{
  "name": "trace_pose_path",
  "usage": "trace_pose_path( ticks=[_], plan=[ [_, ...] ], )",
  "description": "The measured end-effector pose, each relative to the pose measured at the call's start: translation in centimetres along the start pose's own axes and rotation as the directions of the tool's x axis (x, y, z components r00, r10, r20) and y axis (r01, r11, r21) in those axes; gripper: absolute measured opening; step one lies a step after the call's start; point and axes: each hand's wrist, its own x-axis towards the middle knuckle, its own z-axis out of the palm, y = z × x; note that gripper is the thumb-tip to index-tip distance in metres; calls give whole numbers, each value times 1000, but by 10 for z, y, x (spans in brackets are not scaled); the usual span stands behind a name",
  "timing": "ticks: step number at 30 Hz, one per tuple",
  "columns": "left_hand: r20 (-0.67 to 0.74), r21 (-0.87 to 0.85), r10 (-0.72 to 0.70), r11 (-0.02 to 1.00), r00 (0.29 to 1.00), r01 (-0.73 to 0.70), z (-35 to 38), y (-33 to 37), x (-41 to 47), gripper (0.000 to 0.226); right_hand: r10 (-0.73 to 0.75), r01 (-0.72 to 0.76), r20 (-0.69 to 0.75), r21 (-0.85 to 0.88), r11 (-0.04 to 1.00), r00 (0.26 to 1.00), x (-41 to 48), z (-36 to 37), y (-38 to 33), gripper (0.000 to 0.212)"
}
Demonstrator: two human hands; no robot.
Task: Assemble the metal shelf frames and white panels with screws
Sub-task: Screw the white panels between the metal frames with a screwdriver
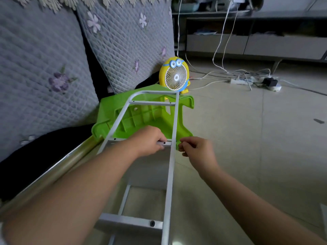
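Note:
A grey metal shelf frame [174, 124], shaped like a ladder with several crossbars, runs from the bottom of the head view up to a rounded top end. A white panel [152, 165] lies under its middle section. My left hand [150, 140] grips the crossbar [166, 143] that has small dark screw holes, close to the right rail. My right hand [196, 147] is just right of that rail with its fingers pinched together; whether they hold a screw is too small to tell. A screw head [152, 223] shows in the nearest crossbar.
An overturned green plastic stool [141, 119] lies under the frame's far end. A yellow cartoon desk fan [174, 75] stands behind it. A sofa with grey quilted covers [44, 76] fills the left. White cables and a power strip [238, 81] lie on the tiled floor at right.

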Motion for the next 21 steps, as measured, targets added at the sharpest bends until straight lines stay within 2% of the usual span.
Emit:
trace_pose_path(
  ticks=[7,10,14,21],
  plan=[
    [-26,32,51,998,998,-50,3,-2,-5,20,35,-32,-82,42,999,996,-3,19,-3,29],
    [-54,13,55,998,997,-54,6,-2,-7,22,24,-17,-111,57,998,994,-8,19,1,18],
    [-51,-24,38,999,998,-39,8,-2,-7,23,16,-4,-114,104,995,993,-13,18,4,14],
    [-83,15,1,1000,997,1,13,2,-8,26,55,-39,-97,164,986,994,-15,16,3,13]
  ],
)
